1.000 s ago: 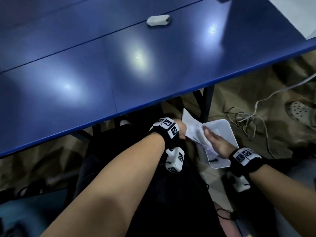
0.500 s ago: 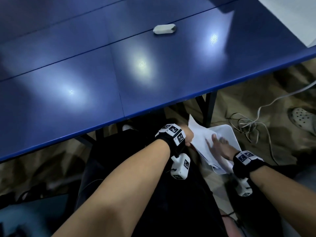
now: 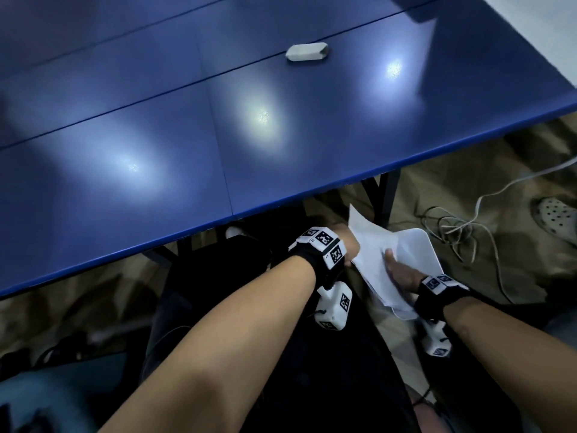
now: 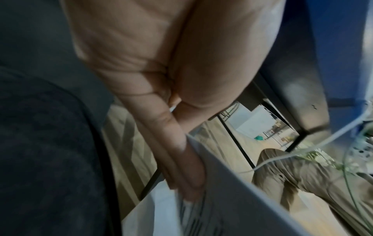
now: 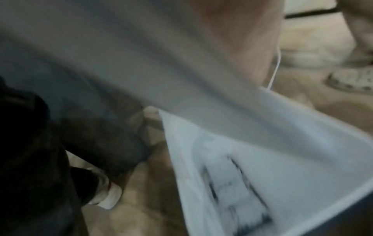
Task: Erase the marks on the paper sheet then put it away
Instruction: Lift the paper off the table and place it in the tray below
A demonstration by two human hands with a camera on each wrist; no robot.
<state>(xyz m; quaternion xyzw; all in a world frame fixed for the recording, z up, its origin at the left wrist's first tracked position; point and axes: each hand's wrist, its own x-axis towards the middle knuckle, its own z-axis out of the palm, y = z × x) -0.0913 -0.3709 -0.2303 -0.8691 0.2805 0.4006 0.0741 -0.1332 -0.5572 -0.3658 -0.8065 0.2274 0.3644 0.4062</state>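
Note:
The white paper sheet (image 3: 371, 245) is held below the blue table's near edge, over a white bin (image 3: 427, 257) on the floor. My left hand (image 3: 348, 245) pinches the sheet's left edge; in the left wrist view its fingers (image 4: 181, 159) lie against the paper sheet (image 4: 232, 199). My right hand (image 3: 399, 271) holds the sheet's lower right part, thumb on top and fingers hidden under a fold. In the right wrist view the paper sheet (image 5: 141, 55) fills the view above the white bin (image 5: 302, 159), which holds a blurred, dark-printed paper. A white eraser (image 3: 307, 52) lies far back on the table.
The blue table (image 3: 218, 135) spans the upper view, with a dark table leg (image 3: 385, 195) just behind the bin. Loose white cables (image 3: 462, 226) lie on the floor to the right, near another person's shoe (image 3: 555, 214). My dark-clothed legs are below my arms.
My right hand has slid along the sheet and now lies flatter on it. The sheet has sunk lower over the bin. My left hand keeps its hold.

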